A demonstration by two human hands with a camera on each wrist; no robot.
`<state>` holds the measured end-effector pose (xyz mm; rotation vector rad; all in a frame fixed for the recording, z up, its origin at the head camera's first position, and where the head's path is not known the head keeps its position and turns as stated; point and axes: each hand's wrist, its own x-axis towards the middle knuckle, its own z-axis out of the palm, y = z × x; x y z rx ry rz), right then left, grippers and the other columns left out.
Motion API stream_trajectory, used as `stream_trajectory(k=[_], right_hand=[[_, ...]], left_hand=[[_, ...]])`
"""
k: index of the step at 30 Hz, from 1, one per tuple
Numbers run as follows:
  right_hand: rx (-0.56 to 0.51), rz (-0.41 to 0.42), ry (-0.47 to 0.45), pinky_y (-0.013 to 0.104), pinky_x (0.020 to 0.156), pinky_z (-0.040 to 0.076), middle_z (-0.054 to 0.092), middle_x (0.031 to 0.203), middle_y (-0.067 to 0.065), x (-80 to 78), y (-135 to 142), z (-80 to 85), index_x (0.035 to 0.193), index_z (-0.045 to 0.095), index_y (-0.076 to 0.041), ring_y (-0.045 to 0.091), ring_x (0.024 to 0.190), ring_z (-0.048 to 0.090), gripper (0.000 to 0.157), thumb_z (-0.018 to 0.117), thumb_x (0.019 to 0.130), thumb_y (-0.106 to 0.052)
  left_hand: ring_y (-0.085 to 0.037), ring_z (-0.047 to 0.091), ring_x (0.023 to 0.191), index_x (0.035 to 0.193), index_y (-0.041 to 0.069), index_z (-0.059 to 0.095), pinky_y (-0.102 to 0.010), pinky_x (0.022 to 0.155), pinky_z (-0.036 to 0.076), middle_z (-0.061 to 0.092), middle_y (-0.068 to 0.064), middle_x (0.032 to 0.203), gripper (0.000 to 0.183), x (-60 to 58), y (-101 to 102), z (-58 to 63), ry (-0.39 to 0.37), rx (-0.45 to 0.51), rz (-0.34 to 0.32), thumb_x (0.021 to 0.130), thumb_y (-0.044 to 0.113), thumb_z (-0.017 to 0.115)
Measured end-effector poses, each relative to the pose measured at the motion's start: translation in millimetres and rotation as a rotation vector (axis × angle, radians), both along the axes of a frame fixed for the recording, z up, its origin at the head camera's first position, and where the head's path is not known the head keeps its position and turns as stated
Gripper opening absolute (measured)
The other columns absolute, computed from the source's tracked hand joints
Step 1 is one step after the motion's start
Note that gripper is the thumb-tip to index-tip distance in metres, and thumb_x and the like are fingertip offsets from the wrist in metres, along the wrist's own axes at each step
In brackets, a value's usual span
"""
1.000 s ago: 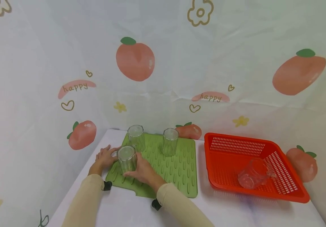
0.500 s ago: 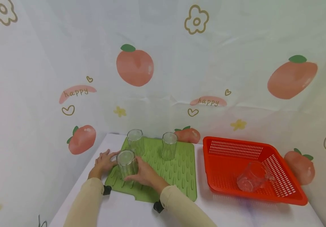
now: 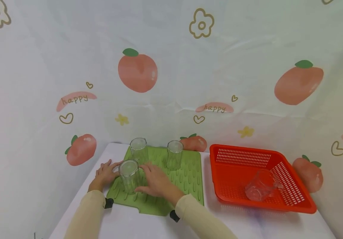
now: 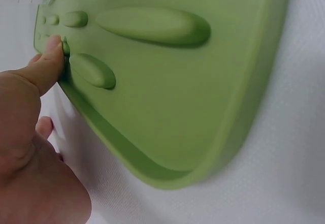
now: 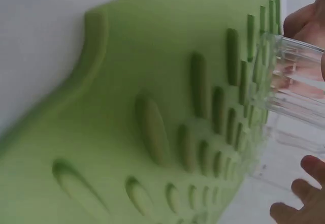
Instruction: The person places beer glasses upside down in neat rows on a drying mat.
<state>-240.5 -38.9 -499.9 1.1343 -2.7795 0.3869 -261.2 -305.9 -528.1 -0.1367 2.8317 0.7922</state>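
Note:
A clear ribbed glass (image 3: 129,179) stands on the front left of the green ridged drying mat (image 3: 189,181). My right hand (image 3: 159,182) is just right of this glass, thumb and fingers spread; the right wrist view shows its fingertips (image 5: 304,183) apart from the glass (image 5: 299,82). My left hand (image 3: 104,176) is at the mat's left edge, its thumb (image 4: 48,64) resting on the edge and the other fingers outside it on the white cloth. Two more clear glasses stand farther back on the mat, one at the left (image 3: 139,152) and one in the middle (image 3: 175,157).
To the right of the mat sits a red slotted plastic basket (image 3: 231,174), with a clear glass mug (image 3: 259,186) lying tilted inside. White cloth (image 3: 123,225) covers the table. A fruit-printed curtain (image 3: 159,126) rises right behind the mat and basket.
My right hand has let go of the front glass and drawn slightly right of it. The glass stays in place on the mat. My left hand keeps its place at the mat's edge.

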Motion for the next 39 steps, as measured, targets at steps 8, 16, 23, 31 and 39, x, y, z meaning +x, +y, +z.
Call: stream_trajectory(k=[8,16,23,31,39], right_hand=[[0.142,-0.008,0.147,0.053,0.117,0.026,0.022,0.159,0.002,3.0,12,16.8,0.151,0.021,-0.023,0.028,0.15,0.017,0.092,0.049,0.081,-0.076],[0.133,-0.045,0.18,0.061,0.115,0.021,0.016,0.161,0.006,8.8,26,34.4,0.153,0.019,-0.029,0.036,0.149,0.014,0.094,0.045,0.079,-0.08],[0.104,-0.075,0.157,0.063,0.116,0.017,0.01,0.162,0.005,9.7,47,44.4,0.153,0.017,-0.033,0.039,0.149,0.01,0.091,0.042,0.079,-0.081],[0.052,-0.11,0.12,0.065,0.115,0.016,0.011,0.162,0.007,10.6,74,47.1,0.153,0.02,-0.031,0.041,0.148,0.012,0.088,0.04,0.082,-0.079],[0.052,-0.151,0.114,0.067,0.114,0.016,0.016,0.161,0.01,10.2,107,52.8,0.152,0.021,-0.03,0.04,0.149,0.008,0.086,0.045,0.083,-0.075]], left_hand=[[-0.061,-0.003,0.138,0.146,0.019,0.04,-0.075,0.107,0.002,0.006,-0.03,0.156,0.054,0.2,0,1.2,-0.001,0.004,-0.012,0.095,0.031,0.054],[-0.062,-0.005,0.138,0.146,0.02,0.039,-0.075,0.107,0.001,0.005,-0.03,0.156,0.054,-1.6,-3,1.1,-0.006,0.01,-0.013,0.095,0.029,0.053],[-0.061,-0.005,0.138,0.147,0.019,0.039,-0.075,0.107,0.001,0.005,-0.03,0.156,0.054,1.2,-1,2.7,-0.015,0.013,-0.012,0.095,0.029,0.053],[-0.059,0.004,0.139,0.146,0.019,0.039,-0.074,0.108,0.007,0.011,-0.03,0.156,0.054,7.1,5,12.6,0.02,-0.024,-0.02,0.096,0.032,0.053],[-0.06,0.0,0.139,0.147,0.017,0.037,-0.074,0.108,0.006,0.008,-0.031,0.155,0.055,6.8,8,15.6,-0.016,-0.024,-0.008,0.095,0.027,0.051]])
